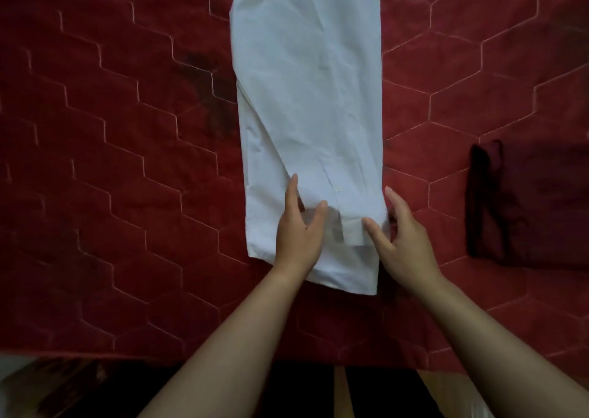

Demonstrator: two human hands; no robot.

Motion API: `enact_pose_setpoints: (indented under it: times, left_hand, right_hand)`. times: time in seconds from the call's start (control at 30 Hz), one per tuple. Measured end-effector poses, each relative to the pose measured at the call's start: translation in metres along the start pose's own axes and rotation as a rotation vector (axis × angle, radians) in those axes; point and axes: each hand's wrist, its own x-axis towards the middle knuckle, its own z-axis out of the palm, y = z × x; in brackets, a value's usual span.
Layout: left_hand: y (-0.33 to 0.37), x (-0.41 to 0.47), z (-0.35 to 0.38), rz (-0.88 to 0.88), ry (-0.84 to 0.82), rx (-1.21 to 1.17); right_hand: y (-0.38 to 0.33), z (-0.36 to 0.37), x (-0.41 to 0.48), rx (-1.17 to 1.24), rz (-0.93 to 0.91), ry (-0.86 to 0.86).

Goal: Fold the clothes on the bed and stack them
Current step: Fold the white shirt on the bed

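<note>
A white shirt (306,99) lies on the red quilted bed (111,162), folded into a long narrow strip that runs away from me, with a sleeve and its cuff laid down the middle. My left hand (299,232) rests flat on the near part of the strip, fingers spread, just left of the cuff. My right hand (404,239) is at the strip's near right edge, fingers apart, thumb touching the cuff end. Neither hand clearly grips the cloth. A dark maroon folded garment (522,204) lies at the right.
The bed's near edge (191,354) runs across the bottom, with dark floor and a wooden strip (341,392) below it. Bare quilt stretches to the left of the shirt and between the shirt and the maroon garment.
</note>
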Motion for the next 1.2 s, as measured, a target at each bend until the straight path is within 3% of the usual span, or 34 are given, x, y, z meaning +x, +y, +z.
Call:
enact_pose_setpoints:
  times: [0.1, 0.27, 0.37, 0.47, 0.63, 0.73, 0.8, 0.9, 1.07, 1.2]
  left_hand:
    - [-0.002, -0.008, 0.01, 0.027, 0.055, -0.016]
    - [0.005, -0.016, -0.001, 0.224, 0.231, -0.029]
    - [-0.006, -0.019, -0.014, 0.237, 0.196, 0.169]
    - [-0.029, -0.016, -0.025, 0.118, 0.103, 0.4]
    - [-0.031, 0.013, -0.047, 0.197, 0.254, 0.558]
    - [-0.024, 0.042, -0.053, 0.168, 0.284, 0.605]
    - [-0.024, 0.056, -0.051, 0.071, 0.264, 0.569]
    - [-0.031, 0.06, -0.045, 0.001, 0.219, 0.524]
    - [-0.05, 0.035, -0.038, 0.072, 0.06, 0.477]
    - [-0.066, 0.011, -0.045, 0.116, 0.017, 0.524]
  right_hand:
    - [0.0, 0.004, -0.009, 0.057, -0.008, 0.073]
    - [-0.009, 0.01, -0.015, 0.123, -0.016, 0.098]
    - [-0.008, 0.023, -0.021, 0.007, 0.028, 0.0]
    - [-0.003, 0.031, -0.02, -0.168, 0.096, -0.134]
    - [-0.009, 0.029, 0.011, -0.326, -0.058, 0.019]
    - [-0.015, 0.033, 0.041, -0.385, -0.002, 0.095]
    - [-0.017, 0.041, 0.054, -0.407, 0.083, 0.096]
    - [-0.015, 0.05, 0.058, -0.387, 0.051, 0.068]
    - [-0.004, 0.041, 0.04, -0.295, -0.04, 0.031]
    - [0.009, 0.033, 0.009, -0.441, -0.109, 0.026]
